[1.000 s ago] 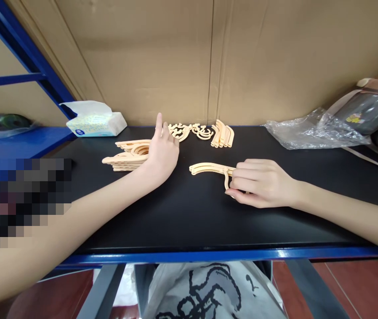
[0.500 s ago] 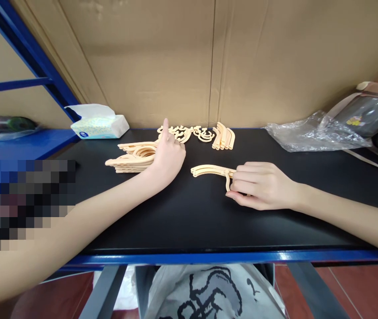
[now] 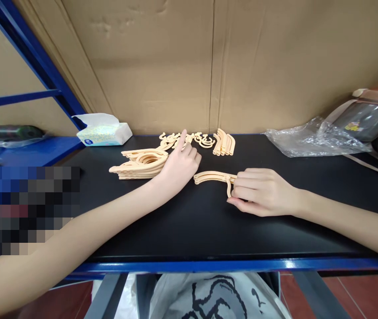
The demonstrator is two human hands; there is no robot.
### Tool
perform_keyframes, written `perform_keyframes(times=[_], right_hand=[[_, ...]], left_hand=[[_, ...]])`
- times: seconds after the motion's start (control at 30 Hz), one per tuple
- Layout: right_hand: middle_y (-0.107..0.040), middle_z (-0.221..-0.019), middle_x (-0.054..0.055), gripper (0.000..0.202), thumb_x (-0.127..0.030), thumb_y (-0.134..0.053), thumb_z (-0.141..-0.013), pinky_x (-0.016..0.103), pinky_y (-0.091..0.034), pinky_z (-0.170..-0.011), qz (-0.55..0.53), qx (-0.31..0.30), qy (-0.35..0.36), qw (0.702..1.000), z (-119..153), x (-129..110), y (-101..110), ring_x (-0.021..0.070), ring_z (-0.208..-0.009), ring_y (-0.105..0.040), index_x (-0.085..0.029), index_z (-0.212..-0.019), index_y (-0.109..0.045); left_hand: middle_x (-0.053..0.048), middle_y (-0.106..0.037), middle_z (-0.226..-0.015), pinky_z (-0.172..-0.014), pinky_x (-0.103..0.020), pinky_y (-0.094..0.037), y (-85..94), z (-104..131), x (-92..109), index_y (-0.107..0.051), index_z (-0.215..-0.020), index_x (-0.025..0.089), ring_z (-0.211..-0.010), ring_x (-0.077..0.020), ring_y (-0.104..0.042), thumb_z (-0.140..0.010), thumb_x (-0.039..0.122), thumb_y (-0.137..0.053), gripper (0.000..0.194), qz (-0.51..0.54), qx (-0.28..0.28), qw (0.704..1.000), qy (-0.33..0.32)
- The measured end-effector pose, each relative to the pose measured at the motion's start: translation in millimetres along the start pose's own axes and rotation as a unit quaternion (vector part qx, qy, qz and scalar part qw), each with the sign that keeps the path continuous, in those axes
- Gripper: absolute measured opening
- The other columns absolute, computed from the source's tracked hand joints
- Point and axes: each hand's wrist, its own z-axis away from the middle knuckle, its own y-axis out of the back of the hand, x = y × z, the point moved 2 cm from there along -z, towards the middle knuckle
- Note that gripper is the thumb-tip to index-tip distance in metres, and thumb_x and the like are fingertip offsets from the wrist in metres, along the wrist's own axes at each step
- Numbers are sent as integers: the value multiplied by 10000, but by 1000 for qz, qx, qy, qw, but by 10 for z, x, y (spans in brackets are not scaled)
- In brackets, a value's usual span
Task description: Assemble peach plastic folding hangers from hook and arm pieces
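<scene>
My right hand [image 3: 258, 191] is closed around a cream plastic hanger [image 3: 213, 177], whose curved arm sticks out to the left just above the table. A short curved piece hangs down beside my fingertips, and the rest of the hanger is hidden by the hand. My left hand [image 3: 181, 166] is at the right end of a stack of cream hangers [image 3: 142, 168], its index finger stretched out and the others loosely bent. I see nothing held in it, though its fingertips are partly hidden. Behind it lie small cream hooks [image 3: 205, 141] in a loose heap.
Several curved cream hanger arms [image 3: 224, 144] lie at the back. A tissue pack [image 3: 105, 134] stands at the back left. Clear plastic wrap [image 3: 308, 139] and a bag [image 3: 361, 117] lie at the right. A blue rail [image 3: 208, 266] edges the black table.
My left hand has moved right and nearer, from the hanger stack toward my right hand. My right hand keeps its hold on the hanger. The view has tilted slightly up.
</scene>
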Motion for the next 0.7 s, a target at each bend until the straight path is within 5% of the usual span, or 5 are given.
perform_keyframes(times=[0.17, 0.27, 0.33, 0.53, 0.7], right_hand=[[-548, -622, -17, 342, -233, -494, -1002, 273, -358, -587, 0, 1, -1, 1000, -11, -3, 4, 127, -608, -423, -190, -670, -565], [-535, -615, -19, 361, -234, -478, -1009, 269, -352, -583, 3, 3, 1, 1000, -10, -8, 7, 124, -600, -417, -194, -657, -548], [-532, -618, -19, 366, -233, -472, -1011, 266, -350, -582, 3, 2, 2, 1000, -7, -6, 7, 122, -601, -417, -195, -653, -539], [-543, -618, -17, 364, -230, -479, -1007, 263, -349, -585, 3, 5, 3, 1000, -9, -3, 5, 121, -600, -417, -191, -652, -546], [-539, -617, -18, 373, -241, -463, -1017, 263, -348, -584, 7, -1, 3, 1000, -6, 0, -3, 122, -598, -415, -193, -657, -548]], left_hand=[[-146, -659, -1246, -1153, -577, -350, 91, 62, -598, -639, -1276, 114, -1192, -312, -611, -961, 207, -474, 367, 136, -8, 988, 71], [-142, -590, -1374, -936, -483, -532, -45, 229, -1031, -387, -1523, 201, -1182, -334, -613, -797, 613, -675, 883, 237, -129, 962, 29], [-203, -551, -1420, -893, -448, -546, -205, 380, -1226, -264, -1575, 158, -1188, -350, -600, -644, 655, -784, 1176, 233, -182, 955, 10], [-189, -582, -1400, -800, -287, -546, -663, 727, -1371, -375, -1505, 111, -1038, -228, -658, -741, 688, -692, 1008, 321, -205, 924, 11], [-165, -642, -1325, -797, -349, -555, -793, 863, -1578, -440, -1460, 134, -985, -235, -660, -660, 940, -506, 1138, 394, -219, 891, 57]])
